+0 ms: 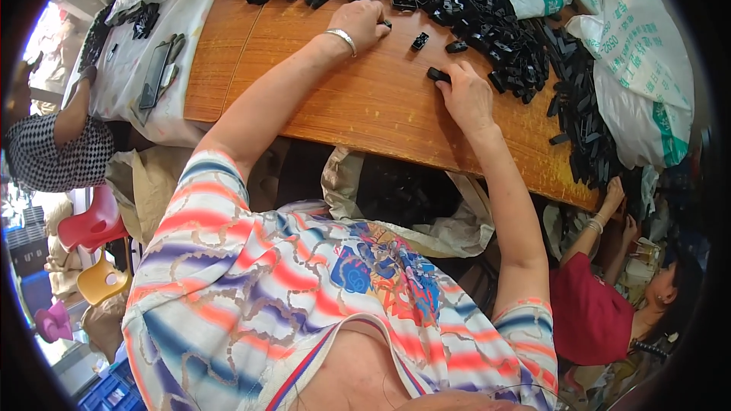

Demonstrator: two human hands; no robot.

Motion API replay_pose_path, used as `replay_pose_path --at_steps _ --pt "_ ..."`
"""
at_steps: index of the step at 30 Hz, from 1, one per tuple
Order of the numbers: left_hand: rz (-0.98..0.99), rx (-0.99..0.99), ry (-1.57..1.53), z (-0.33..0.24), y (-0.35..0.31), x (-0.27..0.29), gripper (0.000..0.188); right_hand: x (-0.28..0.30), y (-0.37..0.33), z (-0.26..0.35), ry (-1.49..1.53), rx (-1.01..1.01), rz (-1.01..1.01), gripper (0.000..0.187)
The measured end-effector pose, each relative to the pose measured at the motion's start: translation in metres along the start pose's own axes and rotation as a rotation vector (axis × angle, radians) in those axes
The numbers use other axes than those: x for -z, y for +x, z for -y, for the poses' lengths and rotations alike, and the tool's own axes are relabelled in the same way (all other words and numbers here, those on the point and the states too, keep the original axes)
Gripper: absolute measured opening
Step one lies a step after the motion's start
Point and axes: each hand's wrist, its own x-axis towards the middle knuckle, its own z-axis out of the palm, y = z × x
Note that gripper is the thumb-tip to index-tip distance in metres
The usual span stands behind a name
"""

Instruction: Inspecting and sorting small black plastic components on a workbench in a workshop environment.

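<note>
My left hand (pixel 358 21), with a silver bangle at its wrist, is closed on a small black plastic part (pixel 387 24) near the pile's edge. Most of that part hides behind the fingers. Lower and to the right, my right hand (pixel 467 97) pinches a longer black plastic piece (pixel 438 74) between thumb and fingers, just over the wooden table (pixel 335 99). Between the hands lies a loose black part (pixel 419 41); another black part (pixel 456 46) rests above my right hand.
A large heap of black plastic parts (pixel 487 30) covers the table's far side. Long black pieces (pixel 582 106) lie along the right edge by a white plastic bag (pixel 643 61). An open sack (pixel 343 183) hangs below the front edge. Co-workers sit left and right.
</note>
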Motion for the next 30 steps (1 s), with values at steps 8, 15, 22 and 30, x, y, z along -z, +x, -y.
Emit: replay_pose_path --at_steps 8,15,22,30 --pt "-0.016 0.165 -0.022 -0.028 -0.041 0.005 0.032 0.022 -0.019 0.022 0.158 -0.183 0.166 0.034" --pt "0.164 0.223 -0.233 -0.047 -0.071 0.0 0.036 0.029 -0.022 0.027 0.189 -0.284 0.297 0.038" --pt "-0.022 -0.077 -0.167 -0.048 -0.075 0.008 0.021 0.022 -0.03 0.021 0.101 -0.156 0.264 0.027" --pt "0.053 -0.165 -0.157 -0.031 -0.066 0.003 0.026 0.01 -0.006 0.042 0.371 -0.152 0.024 0.02"
